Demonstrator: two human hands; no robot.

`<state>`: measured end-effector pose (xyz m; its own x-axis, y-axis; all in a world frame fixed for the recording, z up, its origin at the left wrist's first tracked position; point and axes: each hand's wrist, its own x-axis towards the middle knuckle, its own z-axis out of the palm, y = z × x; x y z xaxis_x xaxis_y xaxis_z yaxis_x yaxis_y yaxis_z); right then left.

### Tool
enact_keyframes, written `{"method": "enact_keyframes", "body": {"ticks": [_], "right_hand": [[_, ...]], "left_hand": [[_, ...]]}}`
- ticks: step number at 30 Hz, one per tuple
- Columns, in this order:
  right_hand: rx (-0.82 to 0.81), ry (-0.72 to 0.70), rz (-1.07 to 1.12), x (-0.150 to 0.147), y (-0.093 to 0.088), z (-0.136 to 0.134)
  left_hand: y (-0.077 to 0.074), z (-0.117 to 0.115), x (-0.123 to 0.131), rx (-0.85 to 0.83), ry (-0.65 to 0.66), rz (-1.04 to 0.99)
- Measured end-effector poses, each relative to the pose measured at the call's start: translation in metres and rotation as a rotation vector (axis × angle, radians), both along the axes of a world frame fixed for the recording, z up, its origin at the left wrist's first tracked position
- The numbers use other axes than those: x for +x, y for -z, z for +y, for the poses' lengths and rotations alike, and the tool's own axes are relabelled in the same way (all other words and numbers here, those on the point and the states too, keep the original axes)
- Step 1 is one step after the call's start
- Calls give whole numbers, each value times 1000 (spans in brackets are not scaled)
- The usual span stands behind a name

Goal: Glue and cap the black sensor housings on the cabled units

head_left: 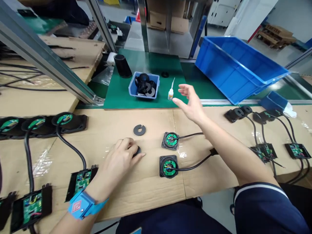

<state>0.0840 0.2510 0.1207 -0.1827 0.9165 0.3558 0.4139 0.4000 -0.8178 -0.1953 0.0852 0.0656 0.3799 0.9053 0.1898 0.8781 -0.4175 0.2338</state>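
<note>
My left hand (124, 152), a blue strap on its wrist, is down on the cardboard-covered bench with its fingers curled over a black disc (137, 151), mostly hidden under them. Just beyond lies a flat black slotted washer (139, 130). My right hand (191, 102) reaches over the bench with thumb and fingers apart, holding nothing. Close to its fingertips, but not touching, a small white dropper bottle (170, 93) stands upright on the green mat. Between my arms sit two square black housings, one farther (170, 140) and one nearer (168, 166), with round green circuit boards and black cables.
A small blue bin (143, 96) of black round parts stands on the green mat (117, 99), beside a black cup-shaped part (122, 66). A large blue crate (219, 71) is at back right. Cabled housings (64, 122) line the left; more circuit boards (297, 150) lie right.
</note>
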Motion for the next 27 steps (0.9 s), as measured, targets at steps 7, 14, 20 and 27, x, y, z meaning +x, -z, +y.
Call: {"method": "enact_keyframes", "body": {"ticks": [7,14,20,27], "right_hand": [[20,-254,-258,60,-24,-158],[-47,-357,-415,66,17,-194],[256,-287,-421,48,18,-194],[590,-293,-740,32,2,-200]], "left_hand": [[1,-25,-14,-129,26,-300],[-14,-42,53,-290,226,-717],[-6,-36,76,-352,236,-796],[-13,-36,77,-376,245,-781]]}}
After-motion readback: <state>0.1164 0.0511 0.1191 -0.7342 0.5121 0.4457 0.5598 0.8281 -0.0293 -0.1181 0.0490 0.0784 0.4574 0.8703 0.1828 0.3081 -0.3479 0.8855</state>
